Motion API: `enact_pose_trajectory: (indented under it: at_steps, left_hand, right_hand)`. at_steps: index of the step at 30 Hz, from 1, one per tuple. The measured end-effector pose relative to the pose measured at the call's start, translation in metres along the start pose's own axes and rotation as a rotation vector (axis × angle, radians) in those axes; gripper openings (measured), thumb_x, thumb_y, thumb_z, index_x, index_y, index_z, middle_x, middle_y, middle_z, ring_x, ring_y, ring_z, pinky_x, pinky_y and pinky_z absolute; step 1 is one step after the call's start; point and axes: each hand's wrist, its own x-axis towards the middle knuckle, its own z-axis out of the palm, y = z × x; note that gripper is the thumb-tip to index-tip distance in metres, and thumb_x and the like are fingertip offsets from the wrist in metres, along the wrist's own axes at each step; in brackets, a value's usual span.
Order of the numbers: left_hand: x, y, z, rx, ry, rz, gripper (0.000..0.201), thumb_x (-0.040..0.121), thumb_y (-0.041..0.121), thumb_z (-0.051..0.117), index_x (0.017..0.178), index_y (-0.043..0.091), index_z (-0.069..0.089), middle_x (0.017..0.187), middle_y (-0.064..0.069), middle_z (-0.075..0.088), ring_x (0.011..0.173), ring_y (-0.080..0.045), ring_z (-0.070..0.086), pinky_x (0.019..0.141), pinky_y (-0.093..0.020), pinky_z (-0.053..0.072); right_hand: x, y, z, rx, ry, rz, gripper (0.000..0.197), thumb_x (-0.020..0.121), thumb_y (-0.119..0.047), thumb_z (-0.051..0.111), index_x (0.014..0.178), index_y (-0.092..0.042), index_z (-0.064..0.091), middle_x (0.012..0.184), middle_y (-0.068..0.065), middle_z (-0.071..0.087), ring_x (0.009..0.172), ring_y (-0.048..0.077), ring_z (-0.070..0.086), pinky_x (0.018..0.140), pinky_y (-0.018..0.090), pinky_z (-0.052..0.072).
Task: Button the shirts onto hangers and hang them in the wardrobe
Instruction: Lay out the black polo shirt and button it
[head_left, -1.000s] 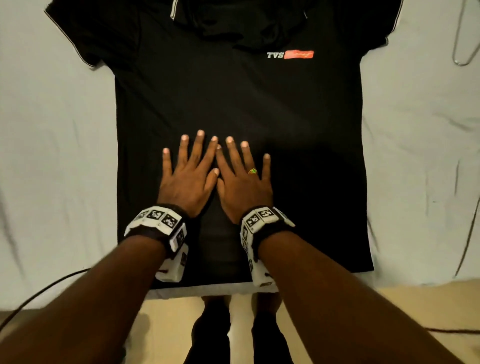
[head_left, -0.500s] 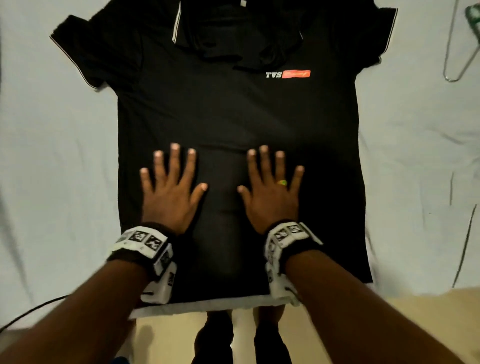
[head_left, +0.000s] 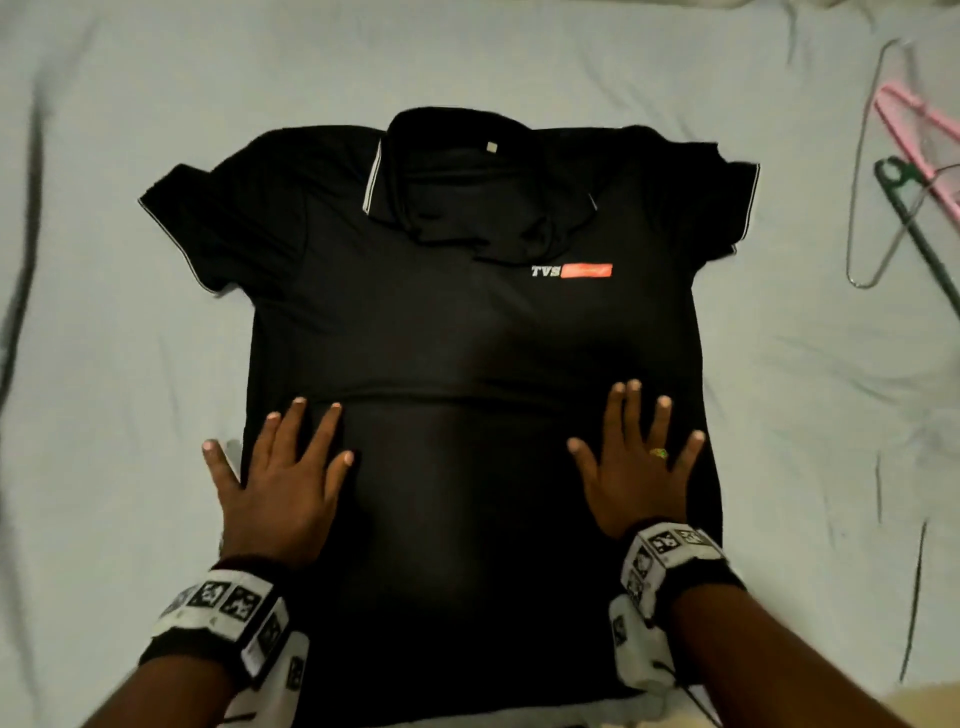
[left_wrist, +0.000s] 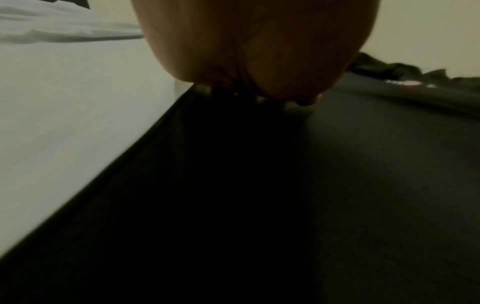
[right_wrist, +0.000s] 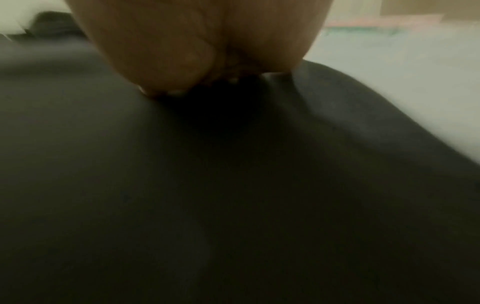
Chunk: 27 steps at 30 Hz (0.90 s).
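A black polo shirt (head_left: 467, 338) with a white-trimmed collar and a red chest logo lies flat, front up, on the pale bedsheet (head_left: 104, 364). My left hand (head_left: 280, 467) presses flat on the shirt's lower left side, fingers spread, its little finger over the sheet. My right hand (head_left: 636, 457), wearing a ring, presses flat on the lower right side. In the left wrist view the palm (left_wrist: 254, 47) rests on the black fabric (left_wrist: 337, 185). In the right wrist view the palm (right_wrist: 197, 41) does the same on the cloth (right_wrist: 233, 185). Neither hand holds anything.
Hangers lie on the sheet at the far right: a wire one (head_left: 862, 171), a pink one (head_left: 914, 135) and a dark green one (head_left: 919, 228). The bed's near edge runs just below the shirt's hem. The sheet is wrinkled on both sides.
Both hands have slid apart from the shirt's middle out to its left and right sides, staying flat. The view has tilted up, so the collar and the hangers show.
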Motion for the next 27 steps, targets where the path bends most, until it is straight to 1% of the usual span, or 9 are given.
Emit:
enact_pose_trajectory:
  at_steps: [2, 3, 5, 8, 12, 15, 18, 23, 27]
  left_hand:
    - [0.025, 0.026, -0.019, -0.081, 0.175, 0.077, 0.060, 0.099, 0.052, 0.026, 0.144, 0.022, 0.052, 0.152, -0.011, 0.043, 0.142, -0.032, 0.039, 0.119, -0.067, 0.012]
    - [0.044, 0.039, -0.023, -0.102, 0.226, 0.155, 0.061, 0.099, 0.051, 0.030, 0.144, 0.016, 0.052, 0.155, -0.014, 0.040, 0.144, -0.036, 0.035, 0.118, -0.066, 0.019]
    - [0.088, 0.062, -0.026, -0.087, 0.161, 0.243, 0.069, 0.101, 0.056, 0.032, 0.158, 0.018, 0.030, 0.168, -0.010, 0.014, 0.154, -0.038, 0.011, 0.119, -0.063, 0.014]
    - [0.142, 0.049, -0.021, 0.034, -0.034, 0.178, 0.080, 0.091, 0.072, 0.019, 0.159, 0.039, -0.007, 0.168, 0.005, -0.017, 0.156, -0.027, -0.011, 0.122, -0.058, 0.000]
    - [0.153, -0.008, -0.028, 0.042, -0.001, 0.111, 0.075, 0.096, 0.063, 0.031, 0.159, 0.041, -0.003, 0.168, 0.004, -0.016, 0.156, -0.030, -0.008, 0.122, -0.058, 0.003]
    - [0.151, -0.015, -0.031, 0.070, -0.057, 0.018, 0.074, 0.092, 0.069, 0.019, 0.154, 0.050, -0.016, 0.161, 0.018, -0.031, 0.155, -0.020, -0.016, 0.120, -0.062, -0.003]
    - [0.154, -0.007, -0.030, 0.089, -0.062, -0.020, 0.075, 0.088, 0.073, 0.010, 0.151, 0.048, -0.023, 0.162, 0.014, -0.033, 0.153, -0.017, -0.021, 0.119, -0.061, -0.007]
    - [0.153, -0.003, -0.035, 0.105, -0.082, -0.026, 0.079, 0.087, 0.073, 0.006, 0.154, 0.042, -0.020, 0.162, 0.010, -0.033, 0.154, -0.019, -0.021, 0.119, -0.063, -0.006]
    - [0.152, 0.001, -0.047, 0.106, -0.139, 0.007, 0.078, 0.098, 0.067, 0.027, 0.156, 0.041, -0.017, 0.165, 0.006, -0.029, 0.154, -0.020, -0.018, 0.118, -0.065, -0.003]
  right_hand:
    - [0.018, -0.040, -0.011, 0.000, 0.100, -0.104, 0.076, 0.100, -0.060, 0.023, 0.157, -0.029, -0.017, 0.166, -0.004, -0.020, 0.152, 0.028, -0.018, 0.115, 0.067, -0.012]
    - [0.031, -0.063, -0.016, -0.001, 0.158, -0.176, 0.076, 0.101, -0.058, 0.027, 0.157, -0.030, -0.014, 0.167, -0.004, -0.017, 0.153, 0.028, -0.015, 0.114, 0.066, -0.012]
    - [0.058, -0.105, -0.025, -0.016, 0.185, -0.325, 0.075, 0.100, -0.056, 0.032, 0.158, -0.033, -0.009, 0.167, -0.005, -0.015, 0.154, 0.027, -0.012, 0.114, 0.066, -0.013]
    - [0.092, -0.118, -0.030, -0.127, 0.190, -0.521, 0.074, 0.097, -0.062, 0.036, 0.157, -0.042, -0.001, 0.167, -0.011, -0.010, 0.155, 0.021, -0.007, 0.117, 0.066, -0.004]
    - [0.135, -0.041, -0.049, -0.053, 0.208, -0.336, 0.070, 0.097, -0.066, 0.024, 0.156, -0.046, -0.006, 0.166, -0.014, -0.013, 0.154, 0.021, -0.008, 0.119, 0.064, -0.001]
    - [0.148, 0.003, -0.064, -0.021, 0.191, -0.228, 0.069, 0.096, -0.066, 0.017, 0.156, -0.044, -0.009, 0.166, -0.012, -0.014, 0.154, 0.026, -0.009, 0.119, 0.065, 0.000]
    - [0.148, 0.004, -0.067, -0.012, 0.141, -0.233, 0.068, 0.098, -0.065, 0.015, 0.154, -0.044, -0.016, 0.165, -0.012, -0.021, 0.153, 0.025, -0.016, 0.118, 0.063, -0.006]
    - [0.150, 0.001, -0.069, -0.007, 0.074, -0.218, 0.066, 0.096, -0.067, 0.009, 0.149, -0.048, -0.026, 0.162, -0.014, -0.027, 0.151, 0.024, -0.022, 0.117, 0.065, -0.009]
    - [0.144, -0.008, -0.082, -0.044, -0.009, -0.156, 0.072, 0.089, -0.071, 0.006, 0.153, -0.047, -0.016, 0.164, -0.013, -0.021, 0.153, 0.025, -0.016, 0.116, 0.068, -0.004]
